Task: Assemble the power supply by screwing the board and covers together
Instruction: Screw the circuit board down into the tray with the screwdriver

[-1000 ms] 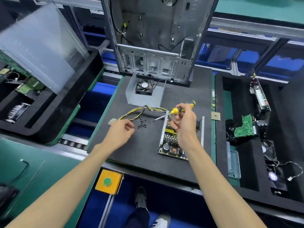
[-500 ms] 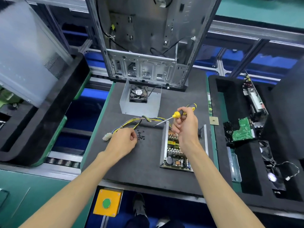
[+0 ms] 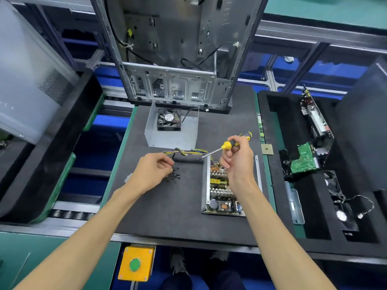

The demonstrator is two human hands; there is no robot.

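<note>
An open computer case [image 3: 176, 59], its top cut off, stood behind the grey foam mat [image 3: 167, 206]. The power supply board [image 3: 219, 191] lay on the mat, partly hidden by the right hand [image 3: 236, 162], which gripped a yellow screwdriver [image 3: 226, 145]. The left hand [image 3: 150, 174], fingers curled, reached the black screws [image 3: 174, 176]; whether it pinched one was unclear.

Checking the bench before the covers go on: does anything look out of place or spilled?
Small black screws lie loose in a scatter on the dark foam mat, uncontained, by the left hand. Nothing looks damaged.
</note>
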